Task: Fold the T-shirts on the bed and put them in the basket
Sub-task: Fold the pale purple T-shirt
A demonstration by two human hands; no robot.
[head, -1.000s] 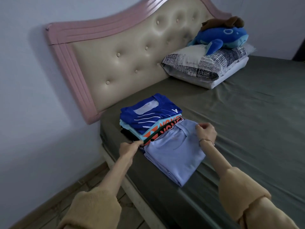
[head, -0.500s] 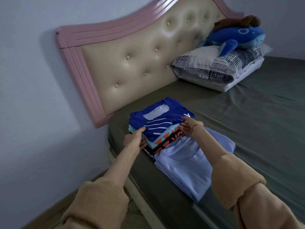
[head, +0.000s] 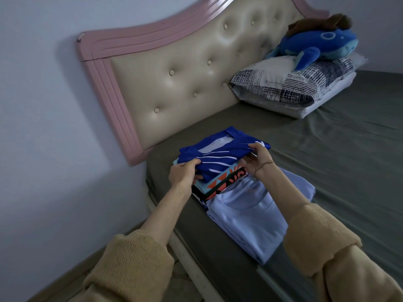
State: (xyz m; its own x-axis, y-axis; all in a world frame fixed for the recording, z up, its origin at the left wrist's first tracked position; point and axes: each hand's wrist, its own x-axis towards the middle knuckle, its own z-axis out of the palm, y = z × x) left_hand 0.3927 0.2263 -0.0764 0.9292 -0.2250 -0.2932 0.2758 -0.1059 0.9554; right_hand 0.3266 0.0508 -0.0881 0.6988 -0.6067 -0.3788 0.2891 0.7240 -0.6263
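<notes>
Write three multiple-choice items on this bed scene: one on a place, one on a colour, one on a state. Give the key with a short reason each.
1. Where does the blue whale plush lie?
A. on the patterned pillow
B. on the floor
C. on the folded shirts

2. What colour is the folded shirt lying beside the stack, nearest the camera?
A. red
B. light blue
C. black

3. What are the two hands doing?
A. resting flat on the sheet
B. pointing at the headboard
C. gripping the dark blue shirt on top of the stack

Key: 1 A, the plush sits on the pillow by the headboard. 2 B, the light blue shirt lies on the bed next to the stack. 3 C, the left hand and right hand each pinch an edge of that shirt.
</notes>
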